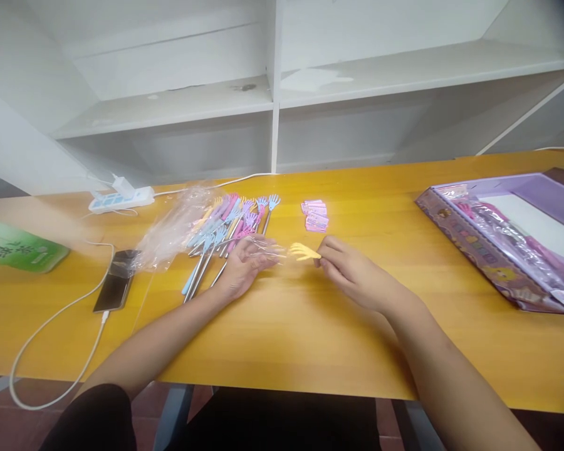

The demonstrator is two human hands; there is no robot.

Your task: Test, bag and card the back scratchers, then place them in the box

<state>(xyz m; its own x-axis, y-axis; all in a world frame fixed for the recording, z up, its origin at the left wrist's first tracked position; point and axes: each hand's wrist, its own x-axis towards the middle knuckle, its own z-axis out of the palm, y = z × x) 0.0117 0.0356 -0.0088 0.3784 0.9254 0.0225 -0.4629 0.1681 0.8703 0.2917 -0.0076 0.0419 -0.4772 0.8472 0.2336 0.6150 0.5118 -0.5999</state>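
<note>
My right hand (pixel 350 272) pinches a small yellow back scratcher (pixel 303 252), its hand-shaped head pointing left; most of the handle is hidden by my fingers. Facing it, my left hand (pixel 242 266) is closed on a clear plastic sleeve (pixel 269 252), whose end lies just short of the yellow fingers. Behind my left hand is a pile of back scratchers (pixel 230 216) in blue, pink, purple and yellow, some with metal rods showing. Several small pink cards (pixel 316 216) lie beyond my hands, a little to the right of the pile.
Clear plastic bags (pixel 169 232) lie left of the pile. Further left are a phone (pixel 115 285) on a white cable, a power strip (pixel 122 198) and a green tea container (pixel 21 247). A purple box (pixel 489 257) holding wrapped items stands at right. White shelving (pixel 275 88) rises behind the table.
</note>
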